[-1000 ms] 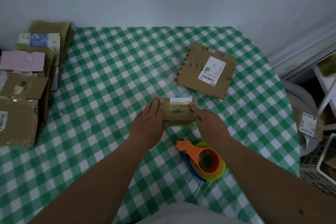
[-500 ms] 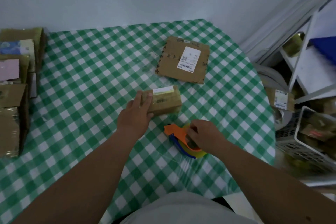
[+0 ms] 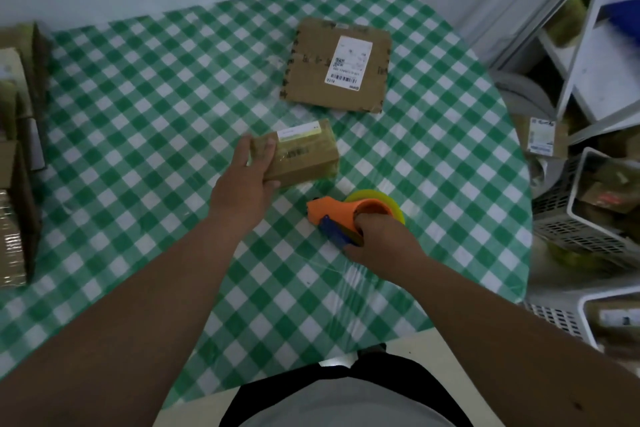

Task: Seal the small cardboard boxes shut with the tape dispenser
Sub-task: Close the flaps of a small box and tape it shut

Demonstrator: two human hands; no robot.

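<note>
A small brown cardboard box (image 3: pixel 304 152) with a pale label on top lies mid-table. My left hand (image 3: pixel 247 180) grips its left end, fingers over the top and thumb at the near side. Just to its right and nearer me sits the orange and blue tape dispenser (image 3: pixel 341 217) with a yellowish tape roll. My right hand (image 3: pixel 381 243) is curled round the dispenser's handle. A flat, larger cardboard parcel (image 3: pixel 337 66) with a white shipping label lies farther back on the green checked tablecloth (image 3: pixel 156 135).
Several cardboard boxes (image 3: pixel 14 156) are stacked along the table's left edge. To the right, off the table, stand a white shelf frame (image 3: pixel 568 55) and grey baskets (image 3: pixel 588 218) holding more parcels. The table's near edge runs close to my body.
My right hand left the small box, reached back and closed round the tape dispenser. My left hand stayed on the box's left end. The view swung to the right.
</note>
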